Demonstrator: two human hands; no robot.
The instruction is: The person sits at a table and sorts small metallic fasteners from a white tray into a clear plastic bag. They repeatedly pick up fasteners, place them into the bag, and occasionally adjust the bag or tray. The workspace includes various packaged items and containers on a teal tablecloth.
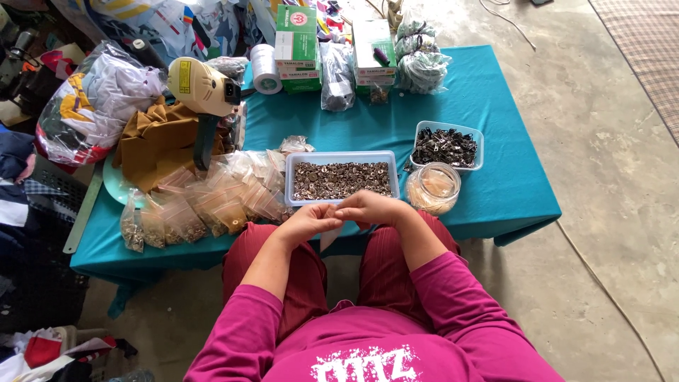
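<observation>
Small metal fasteners fill the clear rectangular tray (pixel 342 179) that sits at the near edge of the teal-covered table (pixel 495 127), right in front of the person. Both hands meet just below that tray: the left hand (pixel 305 223) and the right hand (pixel 371 207) have their fingertips pinched close together around a small clear plastic bag (pixel 329 237) that hangs between them, though what the fingertips grip beyond the bag is too small to make out. Judged from how things lie, a good part of the packing looks done: a heap of filled small bags (pixel 191 209) lies toward the near left corner of the table, touching and overlapping one another. Plenty seems left too, since the tray is full nearly to its rim. To the right of the tray, a second clear tub (pixel 447 146) holds darker metal pieces, and a round clear jar (pixel 433 187) stands just beside it at the near edge. Along the far edge stand green and white boxes (pixel 297 46), a roll of white tape (pixel 266 68) and bagged bundles (pixel 421 60).
</observation>
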